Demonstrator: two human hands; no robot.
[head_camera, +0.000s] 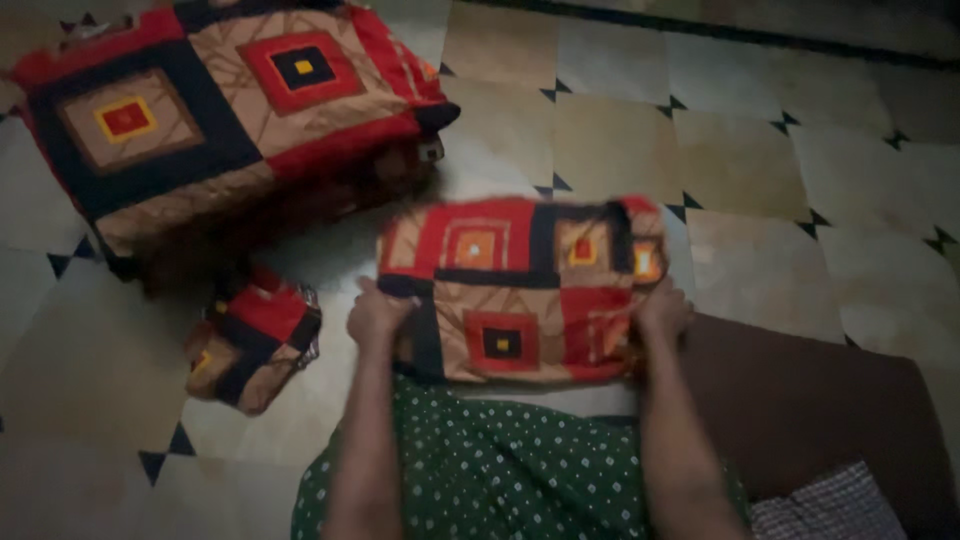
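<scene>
Both hands grip folded patchwork cloth (520, 290): left hand (378, 315), right hand (662, 310) at opposite ends; long axis left-right.

Dim throughout, with a warm, murky cast. Brightest on the pale floor tiles (620, 140) from 12 to 2 o'clock; light seemingly from that side. Darkest at 9 and 4 o'clock, corners falling off to near black. Deep shadow under the large folded cloth (220, 110) at 10 o'clock. Soft motion blur over the patterned cloth (520, 285) at centre and both hands (378, 315). Grainy, low contrast, no glare.
</scene>
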